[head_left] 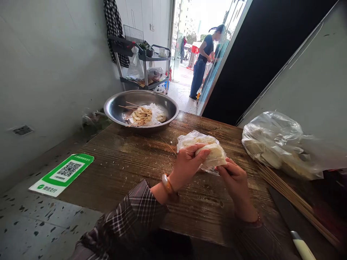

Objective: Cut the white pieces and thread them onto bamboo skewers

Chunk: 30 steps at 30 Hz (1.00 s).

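My left hand (188, 160) is closed round a pale, soft-looking slab of food (214, 154), thumb and fingers along its upper left side. My right hand (234, 177) pinches at the lower right edge of the same slab; whether it also holds something thin there I cannot tell. Just behind the hands lies a clear plastic bag (185, 141) with more pale pieces in it. Past it, a wide steel basin (112, 108) contains skewered beige pieces (141, 116) lying on plastic.
A large clear bag of pale pieces (273, 137) sits at right, beside long thin sticks (287, 189) and a knife (302, 247). A green QR-code card (63, 173) lies at the table's left edge. Beyond stand a cart (146, 59) and a person (202, 61) by the glass door.
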Available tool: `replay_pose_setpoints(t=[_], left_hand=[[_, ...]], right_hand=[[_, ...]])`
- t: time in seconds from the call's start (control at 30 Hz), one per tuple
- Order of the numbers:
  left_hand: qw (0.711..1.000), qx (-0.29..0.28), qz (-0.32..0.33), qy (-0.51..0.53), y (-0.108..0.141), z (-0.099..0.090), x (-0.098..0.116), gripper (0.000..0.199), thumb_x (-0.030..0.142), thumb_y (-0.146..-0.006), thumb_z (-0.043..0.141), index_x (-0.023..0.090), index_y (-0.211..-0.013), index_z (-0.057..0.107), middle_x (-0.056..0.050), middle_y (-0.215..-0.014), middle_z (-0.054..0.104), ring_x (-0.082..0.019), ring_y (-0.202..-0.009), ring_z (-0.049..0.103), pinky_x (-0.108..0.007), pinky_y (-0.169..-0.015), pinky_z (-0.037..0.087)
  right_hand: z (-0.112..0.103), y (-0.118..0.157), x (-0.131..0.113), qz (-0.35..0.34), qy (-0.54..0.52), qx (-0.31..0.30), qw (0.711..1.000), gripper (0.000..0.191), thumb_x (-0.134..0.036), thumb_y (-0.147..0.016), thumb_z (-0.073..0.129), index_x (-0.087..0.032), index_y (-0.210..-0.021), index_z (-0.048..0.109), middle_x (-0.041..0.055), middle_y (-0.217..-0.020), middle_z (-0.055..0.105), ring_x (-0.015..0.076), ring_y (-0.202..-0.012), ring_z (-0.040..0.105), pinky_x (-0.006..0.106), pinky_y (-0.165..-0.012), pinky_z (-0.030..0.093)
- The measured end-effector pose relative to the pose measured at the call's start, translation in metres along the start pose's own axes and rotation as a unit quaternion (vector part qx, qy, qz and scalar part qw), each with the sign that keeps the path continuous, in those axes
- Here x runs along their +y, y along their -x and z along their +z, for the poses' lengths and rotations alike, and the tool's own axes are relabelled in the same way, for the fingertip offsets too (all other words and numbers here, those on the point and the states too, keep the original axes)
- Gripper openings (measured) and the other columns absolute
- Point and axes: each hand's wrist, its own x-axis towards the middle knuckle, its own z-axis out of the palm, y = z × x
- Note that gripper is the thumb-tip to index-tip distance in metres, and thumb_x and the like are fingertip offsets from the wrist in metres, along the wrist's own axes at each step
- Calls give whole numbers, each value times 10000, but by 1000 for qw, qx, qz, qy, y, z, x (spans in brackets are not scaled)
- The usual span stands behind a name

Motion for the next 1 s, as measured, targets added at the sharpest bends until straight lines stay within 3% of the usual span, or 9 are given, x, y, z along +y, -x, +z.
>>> replay_pose_setpoints(t=[0.37,0.5,0.7,0.8,0.9,1.0], left_hand=[[1000,8,-5,10,-2,0,-4,286,412,-829,711,146,-899,790,-21,-739,672,-121,-663,532,-238,-616,443],[999,13,-22,31,-4,0,-7,297,426,-796,755,139,-870,781,-15,-716,655,-112,-642,519,-233,-593,429],[986,30,-70,150,-14,-6,-15,364,464,-749,807,150,-927,762,-22,-782,692,-110,-663,574,-215,-583,457],[976,57,-93,190,-21,-11,-14,418,451,-682,867,153,-951,750,-14,-793,702,-100,-653,590,-200,-564,464],[964,18,-119,237,-25,-15,-13,496,487,-636,895,150,-968,743,-33,-854,732,-125,-708,644,-226,-617,520],[953,-23,-130,271,-28,-17,-15,544,557,-690,847,147,-1033,744,-71,-959,758,-159,-817,692,-260,-727,559]], right_hand=[[6,2,-4,47,-33,7,998,238,-287,-872,703,-207,-649,705,-13,-663,563,121,-614,496,252,-562,393],[7,3,-3,111,-53,-10,992,271,-329,-849,723,-200,-615,677,-23,-599,542,110,-553,471,250,-528,379],[8,1,-6,189,-104,-89,972,190,-379,-807,740,-193,-806,773,3,-635,646,120,-552,538,245,-516,429],[12,2,-10,204,-111,-87,969,267,-397,-838,695,-183,-956,801,2,-598,647,113,-505,525,239,-482,423],[17,2,-12,197,-109,-48,973,281,-401,-840,684,-175,-950,810,-6,-549,618,100,-474,493,227,-450,393],[20,3,-13,200,-113,-27,973,297,-409,-837,684,-171,-961,813,-3,-551,623,100,-475,492,225,-444,389]])
